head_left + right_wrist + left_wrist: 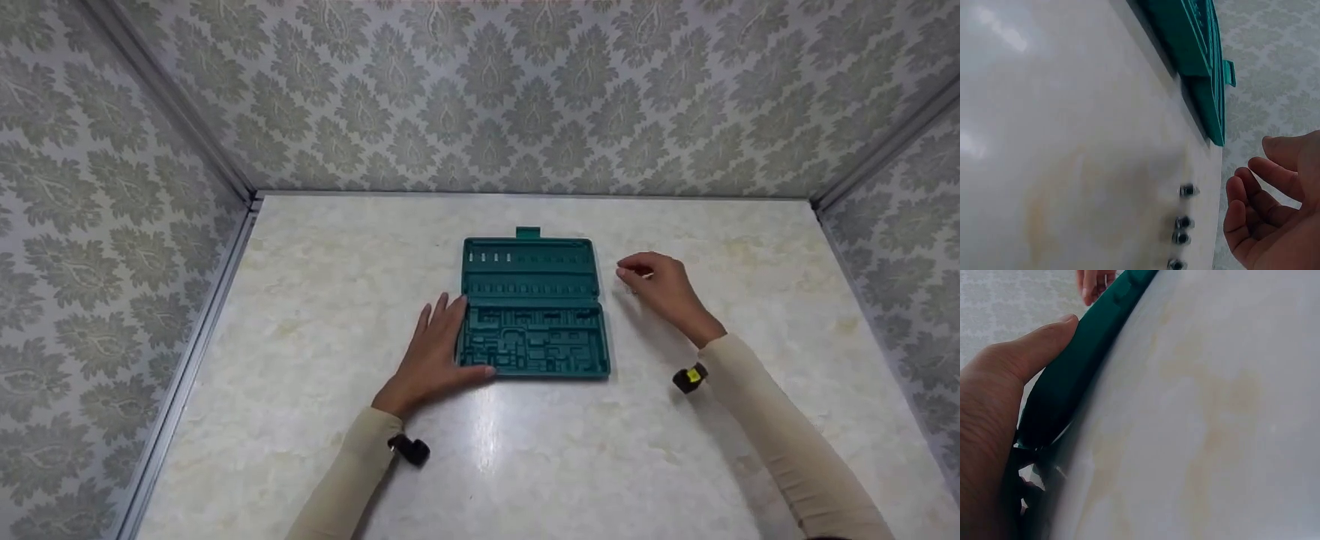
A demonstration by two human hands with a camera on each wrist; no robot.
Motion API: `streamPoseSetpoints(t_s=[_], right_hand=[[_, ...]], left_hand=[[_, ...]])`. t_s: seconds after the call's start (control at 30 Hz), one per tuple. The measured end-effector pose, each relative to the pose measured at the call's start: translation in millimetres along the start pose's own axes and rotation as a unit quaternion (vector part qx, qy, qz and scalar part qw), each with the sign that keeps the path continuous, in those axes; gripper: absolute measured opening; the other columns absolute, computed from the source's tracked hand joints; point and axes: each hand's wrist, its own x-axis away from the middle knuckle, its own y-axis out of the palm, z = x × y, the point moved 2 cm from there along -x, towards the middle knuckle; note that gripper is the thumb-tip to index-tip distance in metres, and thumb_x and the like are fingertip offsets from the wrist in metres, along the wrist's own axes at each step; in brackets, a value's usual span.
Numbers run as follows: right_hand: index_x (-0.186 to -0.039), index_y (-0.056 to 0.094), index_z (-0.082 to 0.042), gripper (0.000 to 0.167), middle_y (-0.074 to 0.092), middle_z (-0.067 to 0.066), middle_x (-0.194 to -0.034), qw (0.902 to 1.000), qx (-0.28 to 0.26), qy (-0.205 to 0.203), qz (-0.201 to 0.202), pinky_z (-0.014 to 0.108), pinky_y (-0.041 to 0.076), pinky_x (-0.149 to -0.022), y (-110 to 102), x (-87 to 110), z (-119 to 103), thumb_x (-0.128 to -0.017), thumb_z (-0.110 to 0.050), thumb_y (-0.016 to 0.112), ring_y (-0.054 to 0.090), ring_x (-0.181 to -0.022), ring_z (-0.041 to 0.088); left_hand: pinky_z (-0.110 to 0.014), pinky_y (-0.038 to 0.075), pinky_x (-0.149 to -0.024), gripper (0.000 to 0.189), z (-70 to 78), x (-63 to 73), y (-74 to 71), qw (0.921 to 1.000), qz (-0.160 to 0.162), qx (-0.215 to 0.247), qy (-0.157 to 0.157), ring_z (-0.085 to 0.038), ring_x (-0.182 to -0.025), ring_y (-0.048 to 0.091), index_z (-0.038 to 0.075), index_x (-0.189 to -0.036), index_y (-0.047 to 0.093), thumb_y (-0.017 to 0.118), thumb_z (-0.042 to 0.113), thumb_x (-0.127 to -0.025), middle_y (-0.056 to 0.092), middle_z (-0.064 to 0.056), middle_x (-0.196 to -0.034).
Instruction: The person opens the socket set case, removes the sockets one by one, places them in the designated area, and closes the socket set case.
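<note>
Left hand (pixel 431 356) laid spread against left side of green case (pixel 529 301), fingers straight, thumb set on near edge. Right hand (pixel 664 289) held well apart, just right of case, fingers loosely bent, thumb and index tips parted. Small metal pieces (pixel 1188 190) seen on table (pixel 337 255) near right hand. Case spread open mid-table, four pale bits (pixel 496 256) lined up in far half. Table backed by patterned wall (pixel 472 75).

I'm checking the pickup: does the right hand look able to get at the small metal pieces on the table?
Probably yes: the right hand is close to the small metal pieces, nothing visible stands between them, and the open green case lies off to the side.
</note>
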Motion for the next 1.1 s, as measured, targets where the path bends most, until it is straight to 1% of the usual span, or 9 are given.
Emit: streamPoseSetpoints(t_s=[0.13, 0.23, 0.4, 0.57, 0.73, 0.93, 1.1], right_hand=[[-0.134, 0.075, 0.002, 0.032, 0.074, 0.017, -0.127, 0.9991, -0.01, -0.018, -0.037, 0.049, 0.056, -0.099, 21, -11.5, -16, -0.112, -0.02, 0.069, 0.068, -0.113, 0.031], [-0.136, 0.074, 0.002, 0.032, 0.073, 0.017, -0.128, 0.9971, -0.02, -0.036, -0.065, 0.052, 0.057, -0.099, 34, -20.7, -28, -0.112, -0.019, 0.068, 0.068, -0.113, 0.031], [-0.138, 0.073, 0.002, 0.034, 0.071, 0.018, -0.13, 0.9937, -0.018, -0.06, -0.093, 0.054, 0.057, -0.101, 51, -38.0, -46, -0.112, -0.019, 0.068, 0.067, -0.115, 0.032], [-0.139, 0.072, 0.002, 0.035, 0.069, 0.018, -0.133, 0.9916, -0.016, -0.069, -0.108, 0.054, 0.057, -0.105, 66, -53.6, -60, -0.112, -0.019, 0.068, 0.067, -0.119, 0.032], [-0.139, 0.073, 0.002, 0.034, 0.068, 0.019, -0.133, 0.9892, -0.015, -0.083, -0.119, 0.054, 0.055, -0.106, 80, -63.3, -67, -0.111, -0.017, 0.07, 0.066, -0.12, 0.033], [-0.135, 0.075, 0.004, 0.032, 0.07, 0.022, -0.128, 0.9862, -0.005, -0.119, -0.115, 0.054, 0.054, -0.106, 101, -75.9, -74, -0.108, -0.013, 0.073, 0.065, -0.118, 0.037], [-0.134, 0.075, 0.005, 0.031, 0.072, 0.023, -0.131, 0.9846, -0.002, -0.133, -0.113, 0.056, 0.052, -0.109, 115, -82.9, -76, -0.107, -0.011, 0.073, 0.065, -0.12, 0.038]], left_hand=[[-0.04, -0.008, -0.137, 0.135, -0.3, 0.0, 0.1, 1.0, 0.0, -0.003, -0.001, -0.019, -0.171, -0.005, 0.019, -0.179, 0.01, 0.072, 0.087, -0.082, 0.013, 0.002, -0.185], [-0.04, -0.008, -0.137, 0.135, -0.1, 0.2, -0.1, 1.0, 0.0, -0.002, -0.001, -0.019, -0.171, -0.005, 0.019, -0.179, 0.01, 0.072, 0.088, -0.081, 0.013, 0.002, -0.185], [-0.041, -0.007, -0.137, 0.135, 0.4, 0.2, -0.3, 1.0, 0.005, 0.0, 0.0, -0.02, -0.171, -0.004, 0.018, -0.179, 0.011, 0.073, 0.088, -0.081, 0.014, 0.001, -0.185], [-0.042, -0.008, -0.137, 0.135, 0.1, -0.3, -0.5, 1.0, 0.004, -0.002, 0.003, -0.021, -0.172, -0.004, 0.018, -0.179, 0.01, 0.072, 0.087, -0.082, 0.013, 0.001, -0.185], [-0.042, -0.008, -0.137, 0.133, 0.2, -1.5, 0.4, 1.0, 0.0, -0.003, 0.008, -0.021, -0.172, -0.003, 0.018, -0.179, 0.01, 0.072, 0.087, -0.083, 0.014, 0.0, -0.185], [-0.043, -0.007, -0.137, 0.134, 0.5, -1.0, -1.1, 1.0, -0.001, 0.002, 0.003, -0.021, -0.172, -0.003, 0.018, -0.179, 0.011, 0.072, 0.087, -0.082, 0.015, 0.0, -0.185], [-0.043, -0.007, -0.137, 0.135, 1.0, -1.9, -0.8, 1.0, -0.005, 0.002, -0.003, -0.02, -0.171, -0.004, 0.02, -0.179, 0.01, 0.071, 0.089, -0.081, 0.013, 0.0, -0.185]])
